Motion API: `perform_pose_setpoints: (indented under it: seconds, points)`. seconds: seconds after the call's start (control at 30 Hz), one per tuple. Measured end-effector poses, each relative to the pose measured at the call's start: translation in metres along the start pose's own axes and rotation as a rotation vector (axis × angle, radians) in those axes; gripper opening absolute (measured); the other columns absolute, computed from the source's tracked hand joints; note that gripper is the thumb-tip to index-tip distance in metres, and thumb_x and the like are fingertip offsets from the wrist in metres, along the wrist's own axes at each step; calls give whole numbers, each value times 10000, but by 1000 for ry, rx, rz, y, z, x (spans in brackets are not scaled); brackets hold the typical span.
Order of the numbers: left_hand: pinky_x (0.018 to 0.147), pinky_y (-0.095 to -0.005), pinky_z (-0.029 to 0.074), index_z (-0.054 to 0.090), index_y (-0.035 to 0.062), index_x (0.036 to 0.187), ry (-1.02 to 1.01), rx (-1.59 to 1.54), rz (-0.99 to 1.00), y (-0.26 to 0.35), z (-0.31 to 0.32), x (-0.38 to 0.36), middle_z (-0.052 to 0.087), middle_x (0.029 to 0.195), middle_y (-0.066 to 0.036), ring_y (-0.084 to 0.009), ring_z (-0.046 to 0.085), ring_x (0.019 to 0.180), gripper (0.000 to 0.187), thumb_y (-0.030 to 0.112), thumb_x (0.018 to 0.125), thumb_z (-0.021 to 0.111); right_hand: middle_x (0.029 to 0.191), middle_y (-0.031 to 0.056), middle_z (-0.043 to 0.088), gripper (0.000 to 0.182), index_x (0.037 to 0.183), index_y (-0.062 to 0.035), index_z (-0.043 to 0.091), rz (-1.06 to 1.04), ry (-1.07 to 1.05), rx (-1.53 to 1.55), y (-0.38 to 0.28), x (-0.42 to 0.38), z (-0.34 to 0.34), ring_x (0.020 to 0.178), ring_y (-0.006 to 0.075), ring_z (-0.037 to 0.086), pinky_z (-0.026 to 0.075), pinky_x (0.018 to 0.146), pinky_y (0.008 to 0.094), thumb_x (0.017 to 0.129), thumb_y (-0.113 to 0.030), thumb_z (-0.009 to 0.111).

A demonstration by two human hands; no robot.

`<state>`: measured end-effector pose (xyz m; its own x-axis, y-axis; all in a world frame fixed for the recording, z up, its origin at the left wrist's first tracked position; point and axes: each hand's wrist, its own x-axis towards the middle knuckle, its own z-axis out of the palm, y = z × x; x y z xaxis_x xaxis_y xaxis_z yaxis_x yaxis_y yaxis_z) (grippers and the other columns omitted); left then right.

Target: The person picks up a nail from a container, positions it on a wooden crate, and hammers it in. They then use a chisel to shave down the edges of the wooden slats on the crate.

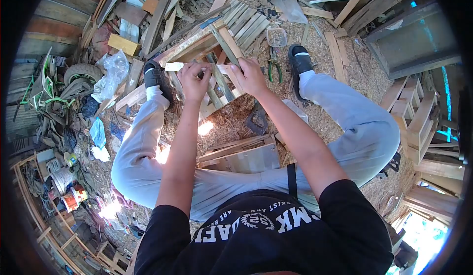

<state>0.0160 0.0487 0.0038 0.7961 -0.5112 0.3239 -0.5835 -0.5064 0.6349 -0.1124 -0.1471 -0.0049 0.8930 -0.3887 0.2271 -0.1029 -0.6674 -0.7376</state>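
Left hand [193,82]: closed at the pale strip [174,66], held item unclear. Right hand [251,78] was clamped on the slat [225,43], over wooden frame's [183,49] right edge. Looked like a positioning step; next move called for steady wood. Pliers [275,67] lay right.
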Motion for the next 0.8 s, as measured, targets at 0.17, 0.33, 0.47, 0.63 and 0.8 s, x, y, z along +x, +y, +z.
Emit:
perform_pose_setpoints:
  seconds: [0.17, 0.33, 0.47, 0.63, 0.8]
  points:
    - [1110, -462, 382, 839, 206, 985, 4, 0, 26, 5, -2, 0, 809, 1023, 24, -251, 680, 1117, 91, 188, 898, 852, 925, 225, 702, 326, 955, -16, 649, -12, 23, 8, -4, -1, -2, 933, 476, 640, 486, 915, 558, 1090, -312, 644]
    - [1060, -453, 408, 834, 207, 996, 10, 25, 51, 5, -2, -1, 785, 1030, -18, -266, 683, 1123, 114, 194, 884, 852, 925, 221, 701, 321, 954, -13, 650, -35, 34, 11, -4, 0, -2, 927, 472, 646, 488, 911, 550, 1085, -306, 650]
    - [1102, -474, 391, 835, 193, 977, 23, 42, 50, 4, 2, 0, 804, 1017, 13, -254, 683, 1122, 87, 195, 892, 855, 923, 222, 702, 317, 944, -9, 650, -8, 4, -8, -6, 1, -4, 925, 471, 645, 489, 912, 548, 1079, -297, 658]
    - [1101, -480, 394, 834, 187, 972, 33, 54, 74, 4, 4, 1, 790, 968, 4, -254, 683, 1110, 91, 201, 886, 860, 921, 223, 702, 320, 937, -11, 646, -14, 33, 7, -7, 1, -5, 932, 472, 639, 490, 917, 556, 1076, -297, 662]
    - [1080, -470, 417, 823, 184, 1026, 21, 50, 54, 5, 9, 1, 808, 970, 6, -250, 691, 1060, 175, 191, 859, 875, 948, 211, 708, 315, 943, -13, 644, 27, 7, -1, -7, 0, -3, 948, 469, 633, 492, 914, 559, 1075, -298, 664]
